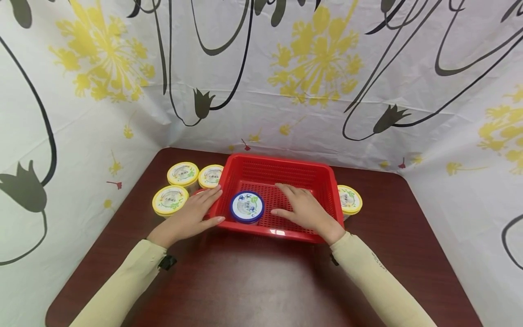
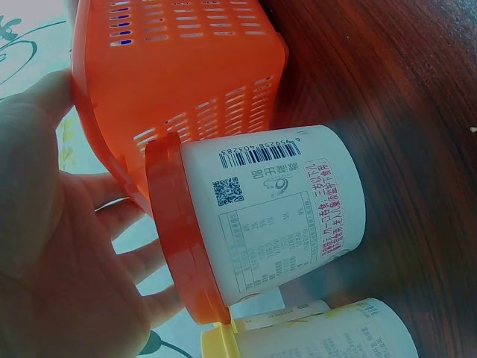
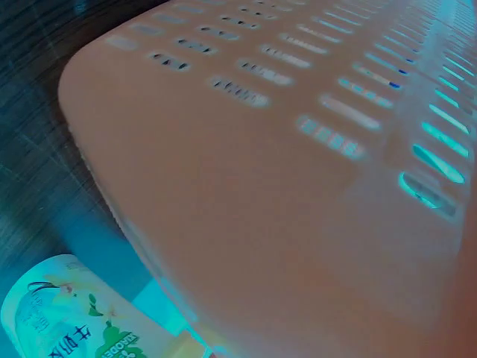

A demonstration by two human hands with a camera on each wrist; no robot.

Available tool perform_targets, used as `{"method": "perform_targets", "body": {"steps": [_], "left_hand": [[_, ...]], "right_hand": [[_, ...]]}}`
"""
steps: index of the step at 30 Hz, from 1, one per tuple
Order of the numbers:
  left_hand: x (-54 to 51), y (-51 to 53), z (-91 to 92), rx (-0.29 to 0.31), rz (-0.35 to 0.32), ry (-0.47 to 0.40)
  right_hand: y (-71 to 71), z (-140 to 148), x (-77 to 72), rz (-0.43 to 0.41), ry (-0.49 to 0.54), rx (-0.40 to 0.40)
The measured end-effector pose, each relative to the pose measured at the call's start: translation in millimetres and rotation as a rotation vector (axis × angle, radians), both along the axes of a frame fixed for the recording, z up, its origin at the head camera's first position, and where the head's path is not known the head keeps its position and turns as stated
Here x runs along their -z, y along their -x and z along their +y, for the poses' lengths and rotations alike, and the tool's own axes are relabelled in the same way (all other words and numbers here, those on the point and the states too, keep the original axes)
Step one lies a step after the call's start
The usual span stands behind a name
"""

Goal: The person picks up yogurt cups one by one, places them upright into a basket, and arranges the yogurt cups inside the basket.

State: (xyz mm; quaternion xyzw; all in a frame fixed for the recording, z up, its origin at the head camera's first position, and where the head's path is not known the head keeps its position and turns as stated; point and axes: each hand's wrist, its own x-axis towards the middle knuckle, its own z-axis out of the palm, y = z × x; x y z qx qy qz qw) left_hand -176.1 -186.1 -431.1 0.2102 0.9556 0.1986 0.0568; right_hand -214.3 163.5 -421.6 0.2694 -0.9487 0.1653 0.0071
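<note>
A red plastic basket (image 1: 282,231) with slotted walls sits on the table, and a blue-lidded tub (image 1: 247,206) stands inside it, towards the left. My left hand (image 1: 189,217) is at the basket's left side with fingers extended, over a red-lidded tub (image 2: 276,216) that stands just outside the basket. In the left wrist view its fingers lie by that red lid and the basket rim; whether they touch is hard to tell. My right hand (image 1: 307,210) reaches over the basket's right part, fingers extended and holding nothing. The right wrist view mostly shows the basket wall (image 3: 223,194).
Yellow-lidded tubs (image 1: 170,200) are grouped left of the basket. Another yellow-lidded tub (image 1: 349,200) stands close against its right side. The dark red-brown table (image 1: 253,281) has a patterned white cloth (image 1: 245,113) hanging behind it and at both sides.
</note>
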Motion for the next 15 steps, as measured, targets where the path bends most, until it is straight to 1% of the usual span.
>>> {"method": "perform_targets", "body": {"steps": [4, 10, 15], "left_hand": [[1.4, 1.1, -0.1, 0.002, 0.005, 0.005], [4.3, 3.4, -0.2, 0.014, 0.007, 0.006], [3.2, 3.1, -0.1, 0.010, 0.003, 0.004]], "right_hand": [[-0.5, 3, 0.5, -0.006, -0.002, 0.005], [0.5, 10, -0.4, 0.010, -0.006, 0.026], [2.5, 20, -3.5, 0.011, -0.012, 0.055]]}}
